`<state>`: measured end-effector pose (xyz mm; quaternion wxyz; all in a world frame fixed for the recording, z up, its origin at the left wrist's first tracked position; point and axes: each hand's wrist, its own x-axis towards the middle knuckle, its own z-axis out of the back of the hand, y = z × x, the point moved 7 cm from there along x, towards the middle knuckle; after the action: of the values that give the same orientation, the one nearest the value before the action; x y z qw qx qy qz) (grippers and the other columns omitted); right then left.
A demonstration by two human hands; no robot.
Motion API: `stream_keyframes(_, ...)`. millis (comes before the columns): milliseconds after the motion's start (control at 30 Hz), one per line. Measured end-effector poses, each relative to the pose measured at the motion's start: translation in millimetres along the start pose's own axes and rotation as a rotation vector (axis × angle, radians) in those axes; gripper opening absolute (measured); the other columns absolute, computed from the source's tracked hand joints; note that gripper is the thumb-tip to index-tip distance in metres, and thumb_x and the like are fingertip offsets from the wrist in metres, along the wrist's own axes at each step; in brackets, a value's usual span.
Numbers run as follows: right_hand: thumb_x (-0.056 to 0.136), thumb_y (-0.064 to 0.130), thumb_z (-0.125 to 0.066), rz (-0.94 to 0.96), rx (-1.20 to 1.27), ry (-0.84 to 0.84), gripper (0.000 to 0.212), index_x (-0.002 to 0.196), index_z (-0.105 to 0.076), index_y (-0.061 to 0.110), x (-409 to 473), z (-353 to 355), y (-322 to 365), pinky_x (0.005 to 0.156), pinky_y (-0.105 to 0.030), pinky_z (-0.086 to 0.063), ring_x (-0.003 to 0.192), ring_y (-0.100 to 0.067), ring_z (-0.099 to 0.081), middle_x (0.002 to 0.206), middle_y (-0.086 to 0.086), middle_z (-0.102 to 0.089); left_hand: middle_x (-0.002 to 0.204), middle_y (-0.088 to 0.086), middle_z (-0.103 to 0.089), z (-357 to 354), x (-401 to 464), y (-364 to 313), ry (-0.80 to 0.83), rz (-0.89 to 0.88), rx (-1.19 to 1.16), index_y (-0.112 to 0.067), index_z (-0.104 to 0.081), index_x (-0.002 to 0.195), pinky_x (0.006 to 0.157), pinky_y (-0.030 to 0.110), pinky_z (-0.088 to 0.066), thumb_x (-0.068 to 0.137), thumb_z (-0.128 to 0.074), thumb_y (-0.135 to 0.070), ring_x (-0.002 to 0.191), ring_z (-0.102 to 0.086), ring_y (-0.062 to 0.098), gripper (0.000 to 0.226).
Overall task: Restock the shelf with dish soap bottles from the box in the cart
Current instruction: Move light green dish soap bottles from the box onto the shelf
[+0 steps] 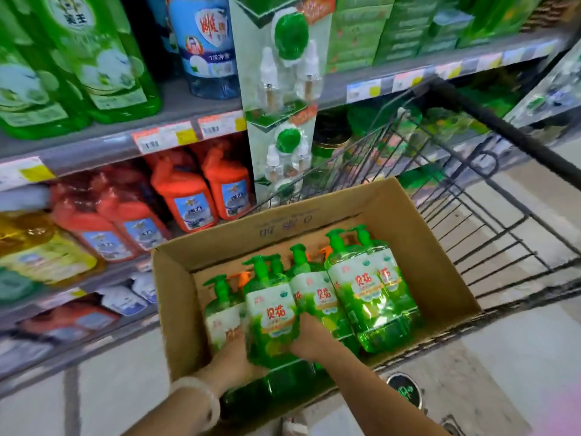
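Green dish soap bottles [361, 291] lie packed in an open cardboard box [418, 247] inside the wire cart [490, 215]. Both hands clasp one twin pack [270, 322]: the left hand [235, 360] cups its left side, the right hand [311, 338] curls round its right. Shelf [103, 146] stands left.

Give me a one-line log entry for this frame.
stage: pick | left hand + right hand: gripping soap bottle | in box | shelf: not reached

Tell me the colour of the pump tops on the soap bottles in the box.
Green pump tops, with orange showing behind some; only the head view shows them.
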<state>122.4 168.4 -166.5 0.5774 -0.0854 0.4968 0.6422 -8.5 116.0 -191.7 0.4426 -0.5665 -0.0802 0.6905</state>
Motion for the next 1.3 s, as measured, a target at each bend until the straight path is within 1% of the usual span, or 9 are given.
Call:
stream_keyframes(233,0.073,0.036,-0.075,-0.1,-0.083,0.014,0.063,0.127,-0.052,0.012,28,-10,-7,0.103,-0.035,-0.045,0.118,-0.023,-0.053,0.132,-0.007,-0.052,0.128,0.004,-0.052,-14,15,11,-0.169,0.144,-0.273,-0.016,-0.036,0.137,0.108,0.037,-0.036,0.062,-0.084,-0.008,0.122,-0.045,0.023,0.09)
stream_keyframes(433,0.067,0.013,-0.079,-0.06,0.2,-0.016,0.065,0.12,-0.041,0.009,27,-11,-10,0.099,-0.037,-0.048,0.116,-0.024,-0.052,0.124,-0.01,-0.052,0.128,0.006,-0.056,-8,2,29,-0.221,0.218,-0.393,-0.016,-0.039,0.138,0.104,0.038,-0.041,0.063,-0.082,-0.004,0.118,-0.05,0.023,0.087)
stream_keyframes(567,0.073,0.004,-0.075,-0.071,0.433,0.083,0.062,0.117,-0.032,0.018,24,-26,-10,0.088,-0.019,-0.042,0.102,-0.008,-0.049,0.115,0.003,-0.054,0.126,0.003,-0.055,-1,0,35,-0.235,0.246,-0.379,-0.016,-0.04,0.133,0.103,0.035,-0.041,0.064,-0.083,-0.01,0.118,-0.05,0.021,0.081)
stream_keyframes(733,0.069,0.003,-0.079,-0.118,0.485,0.172,0.075,0.13,-0.037,0.014,34,-33,-10,0.085,-0.017,-0.043,0.104,-0.011,-0.051,0.126,-0.003,-0.056,0.12,0.0,-0.056,2,9,32,-0.165,0.295,-0.32,-0.017,-0.041,0.129,0.099,0.034,-0.043,0.063,-0.084,-0.012,0.114,-0.05,0.019,0.078)
stream_keyframes(833,0.068,-0.001,-0.078,-0.133,0.45,0.176,0.058,0.116,-0.05,0.015,43,-32,-8,0.091,-0.027,-0.046,0.11,-0.017,-0.056,0.122,-0.004,-0.061,0.111,-0.007,-0.053,5,9,29,-0.128,0.272,-0.33,-0.017,-0.04,0.131,0.093,0.027,-0.04,0.065,-0.082,-0.011,0.106,-0.046,0.013,0.079)
stream_keyframes(900,0.067,-0.001,-0.079,-0.123,0.456,0.158,0.05,0.105,-0.053,0.019,41,-32,-7,0.088,-0.027,-0.048,0.105,-0.016,-0.058,0.119,-0.005,-0.063,0.119,-0.004,-0.052,8,5,30,-0.148,0.261,-0.347,-0.017,-0.036,0.135,0.094,0.027,-0.04,0.065,-0.082,-0.011,0.109,-0.045,0.013,0.084)
stream_keyframes(1000,0.066,0.001,-0.079,-0.107,0.432,0.092,0.067,0.122,-0.045,0.015,32,-25,0,0.092,-0.031,-0.047,0.114,-0.02,-0.055,0.12,-0.003,-0.061,0.124,-0.004,-0.051,9,-5,26,-0.168,0.234,-0.355,-0.017,-0.032,0.138,0.099,0.029,-0.041,0.065,-0.081,-0.006,0.113,-0.046,0.014,0.089)
stream_keyframes(1167,0.063,-0.001,-0.081,0.066,0.398,-0.026,0.058,0.102,-0.045,0.02,-4,14,42,0.062,-0.015,-0.047,0.097,-0.012,-0.059,0.102,0.003,-0.062,0.114,-0.009,-0.054,35,-39,-3,-0.256,0.069,-0.367,-0.021,-0.035,0.133,0.099,0.03,-0.043,0.063,-0.083,-0.007,0.11,-0.049,0.011,0.086)
stream_keyframes(1300,0.059,-0.001,-0.084,0.25,0.366,-0.153,0.071,0.117,-0.044,0.013,-44,45,109,0.083,-0.031,-0.053,0.099,-0.016,-0.059,0.102,0.002,-0.059,0.114,-0.006,-0.056,89,-91,-31,-0.409,-0.12,-0.38,-0.018,-0.037,0.133,0.088,0.026,-0.048,0.059,-0.086,-0.009,0.102,-0.054,0.01,0.09)
